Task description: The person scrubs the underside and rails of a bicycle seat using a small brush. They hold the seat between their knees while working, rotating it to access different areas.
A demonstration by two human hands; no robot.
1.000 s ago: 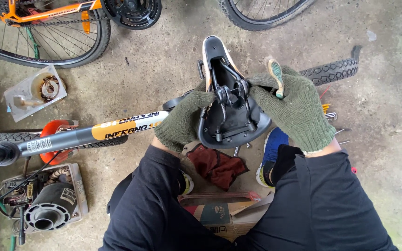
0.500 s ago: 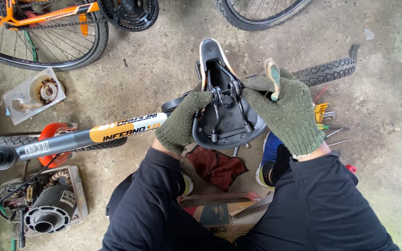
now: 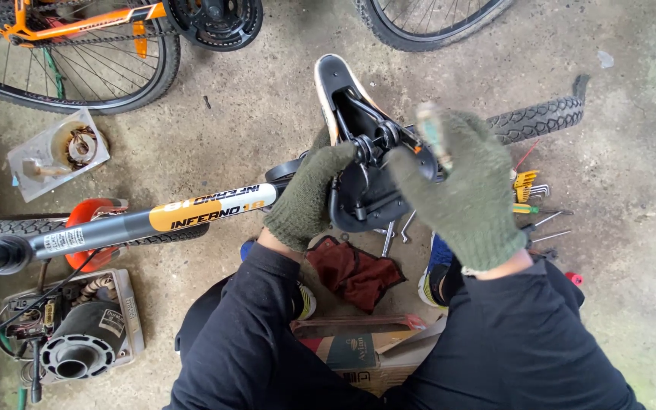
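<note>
Olive-green knit gloves (image 3: 309, 199), black saddle (image 3: 362, 152) with white edge, grey-and-orange frame tube (image 3: 153, 220), dark red rag (image 3: 354, 272), orange bicycle (image 3: 77, 23)

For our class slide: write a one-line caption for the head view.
Gloved left hand steadies an upturned bicycle saddle while the gloved right hand works at its clamp.

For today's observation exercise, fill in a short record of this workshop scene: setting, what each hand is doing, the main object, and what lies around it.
Setting: concrete floor, seen from above
Left hand: green-gloved, grip closed on the upturned black bicycle saddle
Right hand: green-gloved, by the saddle's clamp, holding a small blurred tool; grip unclear
Main object: grey and orange frame tube joined to the saddle
Nearby: red rag, hex keys, tyre strip, bicycle wheel
</note>
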